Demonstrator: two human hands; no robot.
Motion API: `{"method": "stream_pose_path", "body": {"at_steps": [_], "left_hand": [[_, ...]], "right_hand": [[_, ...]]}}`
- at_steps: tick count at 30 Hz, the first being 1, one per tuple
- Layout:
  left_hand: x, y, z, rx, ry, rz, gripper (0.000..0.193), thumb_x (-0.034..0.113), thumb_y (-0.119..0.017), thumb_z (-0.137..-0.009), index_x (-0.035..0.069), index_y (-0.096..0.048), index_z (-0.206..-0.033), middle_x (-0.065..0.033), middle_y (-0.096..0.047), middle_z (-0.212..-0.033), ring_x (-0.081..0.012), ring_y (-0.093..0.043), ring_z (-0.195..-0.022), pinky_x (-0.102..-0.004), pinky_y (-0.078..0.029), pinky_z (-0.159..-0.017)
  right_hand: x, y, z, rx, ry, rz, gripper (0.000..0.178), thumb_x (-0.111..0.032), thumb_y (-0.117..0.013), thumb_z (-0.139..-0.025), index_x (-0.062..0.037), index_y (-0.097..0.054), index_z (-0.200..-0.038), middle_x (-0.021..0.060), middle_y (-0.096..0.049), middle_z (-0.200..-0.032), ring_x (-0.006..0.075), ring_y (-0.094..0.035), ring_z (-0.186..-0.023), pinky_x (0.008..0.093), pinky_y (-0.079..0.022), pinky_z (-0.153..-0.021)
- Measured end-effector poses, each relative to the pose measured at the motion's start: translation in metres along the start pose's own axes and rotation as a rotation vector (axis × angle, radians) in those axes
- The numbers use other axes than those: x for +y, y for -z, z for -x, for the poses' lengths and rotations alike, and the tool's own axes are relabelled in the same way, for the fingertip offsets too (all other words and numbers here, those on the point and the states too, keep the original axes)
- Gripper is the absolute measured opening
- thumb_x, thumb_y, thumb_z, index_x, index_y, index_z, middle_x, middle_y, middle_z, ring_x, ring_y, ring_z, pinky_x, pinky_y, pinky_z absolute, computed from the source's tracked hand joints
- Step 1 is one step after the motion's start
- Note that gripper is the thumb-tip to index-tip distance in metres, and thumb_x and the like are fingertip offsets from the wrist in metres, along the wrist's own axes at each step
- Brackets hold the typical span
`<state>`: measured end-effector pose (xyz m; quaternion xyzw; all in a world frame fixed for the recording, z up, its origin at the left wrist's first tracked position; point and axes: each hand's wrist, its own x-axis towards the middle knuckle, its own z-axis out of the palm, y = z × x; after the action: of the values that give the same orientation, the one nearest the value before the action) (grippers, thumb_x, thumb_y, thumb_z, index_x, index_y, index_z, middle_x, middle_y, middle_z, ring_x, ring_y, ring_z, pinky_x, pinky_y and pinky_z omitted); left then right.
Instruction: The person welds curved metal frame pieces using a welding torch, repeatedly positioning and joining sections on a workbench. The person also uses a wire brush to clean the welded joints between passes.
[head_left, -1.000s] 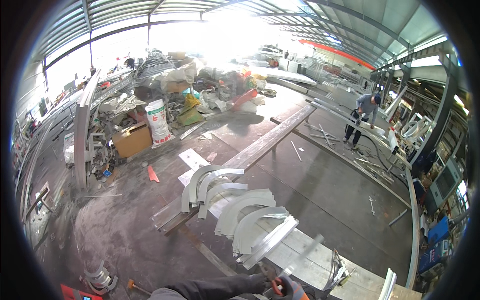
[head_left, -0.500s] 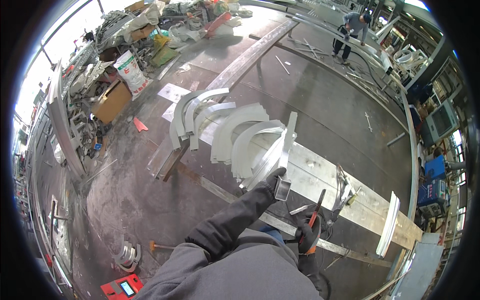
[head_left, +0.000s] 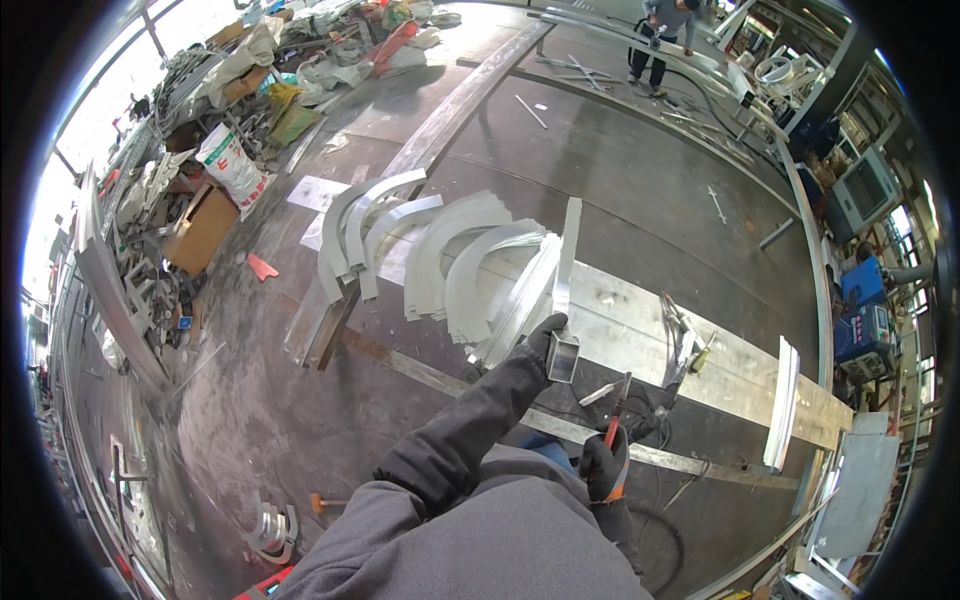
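Note:
My gloved left hand (head_left: 545,335) is closed round the near end of a straight, silvery square-section metal piece (head_left: 567,255), whose far end points away from me above the bench (head_left: 625,330). Just left of it lie a bundle of thin pale strips (head_left: 522,305) and a stack of flat curved plates (head_left: 450,250). Lower down, my gloved right hand (head_left: 602,470) grips a red-orange tool (head_left: 612,430) with a long dark tip pointing away from me; its exact kind does not show. Beyond that hand, several hand tools (head_left: 683,345) lie on the bench.
Bent metal channels (head_left: 352,225) rest at the bench's left end, white strips (head_left: 783,400) at its right. A heap of scrap and sacks (head_left: 235,165) fills the far left. Blue machines (head_left: 862,325) stand at right. Cables (head_left: 672,540) trail on the floor. Another person (head_left: 660,40) works far off.
The view has shifted, so most of the scene sits further left and higher. Both hands keep their hold, and the red box at the lower left has mostly left the picture.

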<state>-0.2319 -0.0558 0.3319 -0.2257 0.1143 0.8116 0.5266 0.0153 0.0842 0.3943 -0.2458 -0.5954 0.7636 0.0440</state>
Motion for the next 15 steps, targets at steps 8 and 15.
{"method": "stream_pose_path", "body": {"at_steps": [8, 15], "left_hand": [[-0.009, -0.007, 0.002, 0.095, -0.094, -0.103, 0.056, 0.06, -0.076, -0.084, 0.007, -0.062, -0.092, 0.0004, -0.057, -0.06, -0.0142, -0.053, -0.046, -0.0257, -0.039, -0.039], [-0.032, 0.002, 0.009, 0.245, -0.476, -0.269, 0.042, 0.052, -0.076, -0.09, 0.011, -0.067, -0.089, -0.0054, -0.065, -0.071, -0.0206, -0.063, -0.056, -0.0369, -0.055, -0.049]], "right_hand": [[0.002, 0.001, 0.002, -0.008, 0.019, -0.036, 0.033, -0.012, -0.062, -0.091, -0.002, -0.051, -0.12, 0.0053, -0.053, -0.069, 0.0126, -0.047, -0.046, 0.0278, -0.036, -0.042], [0.0, 0.004, 0.006, -0.013, -0.073, -0.068, 0.04, -0.015, -0.064, -0.092, 0.0017, -0.051, -0.125, 0.0058, -0.056, -0.076, 0.0138, -0.051, -0.051, 0.0286, -0.04, -0.046]]}}
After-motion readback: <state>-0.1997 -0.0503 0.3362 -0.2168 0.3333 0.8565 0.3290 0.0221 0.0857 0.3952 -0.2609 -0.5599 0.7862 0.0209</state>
